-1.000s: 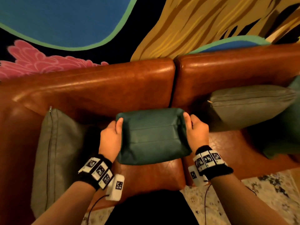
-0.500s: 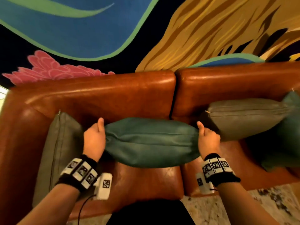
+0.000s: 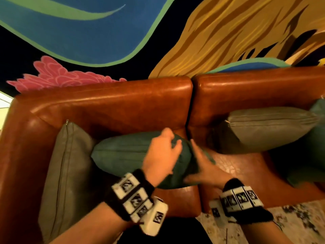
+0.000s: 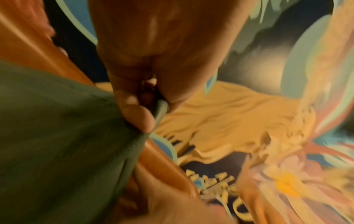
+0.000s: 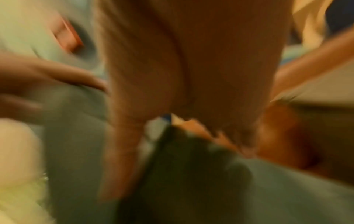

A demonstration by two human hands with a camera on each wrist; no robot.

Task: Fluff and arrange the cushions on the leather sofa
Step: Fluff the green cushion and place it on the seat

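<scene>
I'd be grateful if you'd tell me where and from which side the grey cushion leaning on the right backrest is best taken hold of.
Grip the grey cushion by its two short ends, one hand on each, coming from the front. It leans lengthwise against the sofa backrest with its zipped seam on top. The near end is clear to reach; the far end butts against another green cushion, so the fingers would probably have to slip in between there.

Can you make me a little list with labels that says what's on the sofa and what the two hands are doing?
Sofa: brown leather sofa, two back sections
Middle: dark green fabric cushion lying on the seat
Left end: grey-green zipped cushion leaning against the sofa arm
Right side: second grey-green zipped cushion against the backrest
Left hand: on the green cushion's right end, fingers pinching its fabric
Right hand: fingers straight, pressing that same end
Behind: colourful wall painting
</scene>
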